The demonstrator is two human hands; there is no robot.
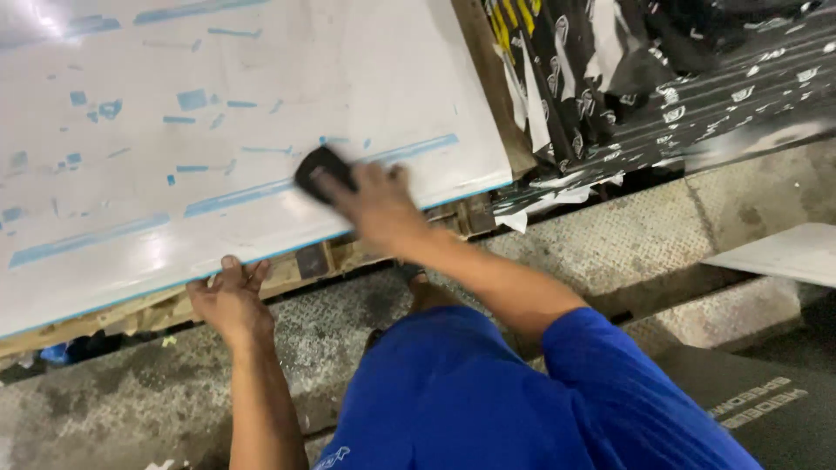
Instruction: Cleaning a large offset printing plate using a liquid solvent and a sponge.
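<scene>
Sheet stock fills the upper left of the frame: a large white panel (pixel 261 78) with a glossy face, thin blue edges and scattered strips and flecks of blue film. It looks stiff, flat and fairly heavy for its size, slick on the face, with a thin edge that could bite into fingers; the safest hold is likely along the lower edge, palms under, rather than on the shiny top. The right hand (pixel 376 207), just left of centre, presses a small dark pad or block (pixel 322 171) flat against the panel near its lower edge, fingers spread over it and clasping it. The left hand (pixel 230 300), lower left, curls its fingers against the panel's lower rim, bracing it without a full clench. Under the panel, rough wooden pallet boards (pixel 305 265) show, splintery and pale. Below lies a dusty, textured metal floor plate (pixel 592 252). At upper right, crumpled black printed wrapping (pixel 627 78) lies glossy and soft. Blue fabric of the person's shirt (pixel 488 400) fills the bottom.
</scene>
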